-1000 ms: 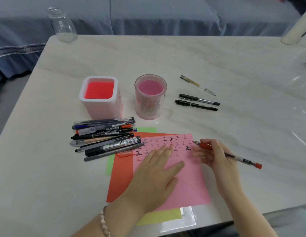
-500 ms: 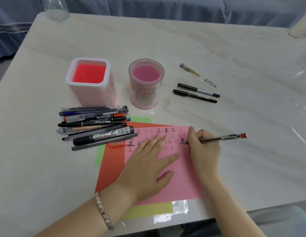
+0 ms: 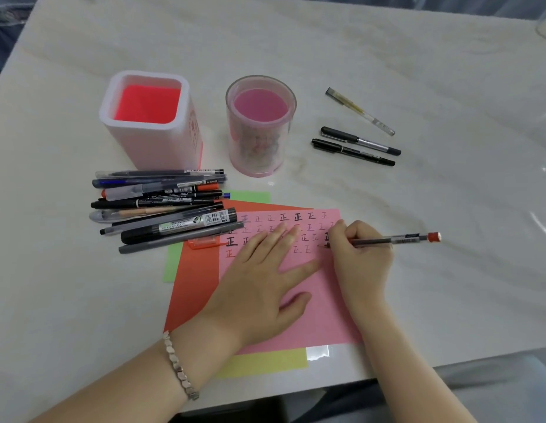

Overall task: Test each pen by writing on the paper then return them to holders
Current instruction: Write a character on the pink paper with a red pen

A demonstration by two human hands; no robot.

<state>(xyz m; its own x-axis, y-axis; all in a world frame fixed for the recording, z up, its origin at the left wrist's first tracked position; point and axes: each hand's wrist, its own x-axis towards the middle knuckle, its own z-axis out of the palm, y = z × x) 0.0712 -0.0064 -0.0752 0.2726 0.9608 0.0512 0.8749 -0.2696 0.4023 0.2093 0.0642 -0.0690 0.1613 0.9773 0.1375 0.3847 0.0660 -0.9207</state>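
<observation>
My right hand (image 3: pixel 361 261) grips a red-capped pen (image 3: pixel 397 239), its tip touching the pink paper (image 3: pixel 320 303) near the sheet's right edge. My left hand (image 3: pixel 262 282) lies flat and open on the same sheet, pressing it down. Rows of written marks cover the paper's upper part. A pile of several pens (image 3: pixel 162 206) lies to the left of the paper. Behind the pile stand a square white holder (image 3: pixel 149 120) with a red inside and a round clear pink holder (image 3: pixel 261 126); no pens stand in either.
Three pens (image 3: pixel 357 145) lie apart on the marble table (image 3: pixel 433 87), right of the round holder. Orange, green and yellow sheets (image 3: pixel 192 270) stick out from under the pink paper. A small orange clip lies by the pile. The table's front edge runs close below the sheets.
The right hand swung the pen from a loose hold beside the sheet down into a writing grip, tip on the paper. The camera tilted lower and closer. The left hand stayed flat.
</observation>
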